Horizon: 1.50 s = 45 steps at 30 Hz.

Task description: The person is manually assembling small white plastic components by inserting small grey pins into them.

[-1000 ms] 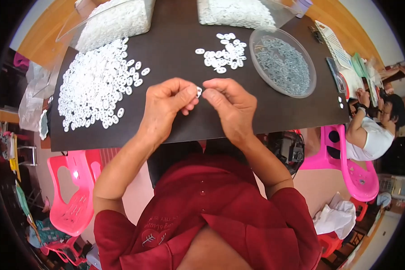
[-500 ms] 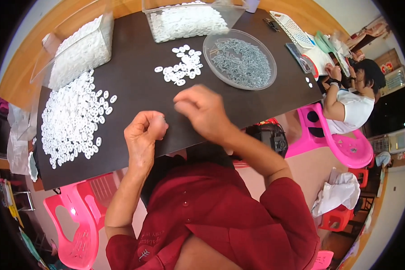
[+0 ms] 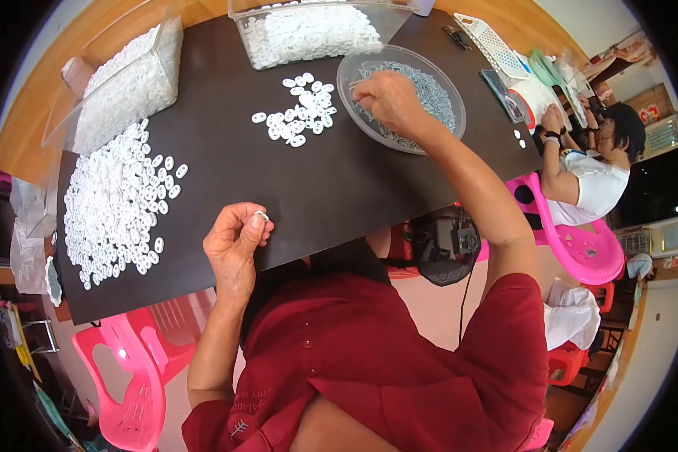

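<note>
My left hand (image 3: 239, 233) is closed near the table's front edge. A small white oval piece (image 3: 261, 215) is pinched between its thumb and fingers. My right hand (image 3: 388, 98) reaches over the left part of a round clear plastic bowl (image 3: 461, 124), its fingers curled together; what they hold, if anything, is hidden. Grey metal screws (image 3: 434, 98) fill the bowl in a loose layer. Left of the bowl lies a small group of white oval pieces with two holes (image 3: 303, 113). A far larger pile of the same pieces (image 3: 113, 207) spreads over the table's left side.
Two clear bins of white pieces stand at the back, one at left (image 3: 132, 94) and one in the middle (image 3: 309, 38). A phone (image 3: 502, 94) and a white perforated tray (image 3: 491, 47) lie at the right. A co-worker (image 3: 591, 166) sits beyond the table's right end.
My right hand has moved away from near my left, up and right over the screw bowl. My left hand has shifted slightly down, and the white piece in it now shows.
</note>
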Available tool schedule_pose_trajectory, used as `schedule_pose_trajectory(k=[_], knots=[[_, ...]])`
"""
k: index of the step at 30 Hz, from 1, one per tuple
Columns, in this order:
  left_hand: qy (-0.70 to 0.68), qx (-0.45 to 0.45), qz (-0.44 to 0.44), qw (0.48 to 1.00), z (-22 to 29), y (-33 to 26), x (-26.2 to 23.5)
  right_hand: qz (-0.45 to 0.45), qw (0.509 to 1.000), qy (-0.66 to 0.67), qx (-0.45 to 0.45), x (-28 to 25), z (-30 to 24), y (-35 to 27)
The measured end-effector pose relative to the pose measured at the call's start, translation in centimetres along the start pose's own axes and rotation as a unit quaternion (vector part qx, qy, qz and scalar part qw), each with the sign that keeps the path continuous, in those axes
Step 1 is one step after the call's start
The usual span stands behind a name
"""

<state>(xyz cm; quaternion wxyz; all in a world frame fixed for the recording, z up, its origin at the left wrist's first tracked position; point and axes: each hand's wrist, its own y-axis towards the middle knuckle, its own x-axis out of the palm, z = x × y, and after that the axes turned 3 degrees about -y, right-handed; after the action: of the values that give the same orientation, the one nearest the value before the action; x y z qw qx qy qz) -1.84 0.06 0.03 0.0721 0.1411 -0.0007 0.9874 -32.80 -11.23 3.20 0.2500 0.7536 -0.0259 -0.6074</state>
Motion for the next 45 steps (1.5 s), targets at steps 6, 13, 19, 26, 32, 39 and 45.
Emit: schedule_pose_trajectory(k=[6,13,19,26,32,39,45], knots=[[-0.009,0.000,0.000,1.000,-0.2,-0.1,-0.2,0.004,0.995,-0.029,-0.097,1.7,0.4,0.3],[-0.028,0.010,-0.014,0.999,-0.3,0.0,-0.2,-0.011,0.988,-0.087,-0.130,1.7,0.6,0.0],[-0.044,0.012,-0.001,0.999,-0.3,-0.1,-0.3,-0.039,0.998,-0.019,-0.040,0.6,1.8,0.0],[-0.028,0.024,0.014,0.999,-0.2,-0.1,0.1,-0.067,0.994,0.082,0.003,-0.6,1.7,-1.4],[-0.028,0.028,0.003,0.999,-0.3,-0.2,-0.3,-0.060,0.995,-0.028,-0.075,0.4,1.3,-0.9],[-0.045,0.025,0.014,0.999,-0.3,-0.2,0.1,-0.127,0.981,-0.106,-0.098,0.2,1.8,-0.4],[-0.055,0.022,0.008,0.998,-0.3,-0.2,-0.2,-0.068,0.990,-0.125,-0.007,-0.3,1.9,-0.9]])
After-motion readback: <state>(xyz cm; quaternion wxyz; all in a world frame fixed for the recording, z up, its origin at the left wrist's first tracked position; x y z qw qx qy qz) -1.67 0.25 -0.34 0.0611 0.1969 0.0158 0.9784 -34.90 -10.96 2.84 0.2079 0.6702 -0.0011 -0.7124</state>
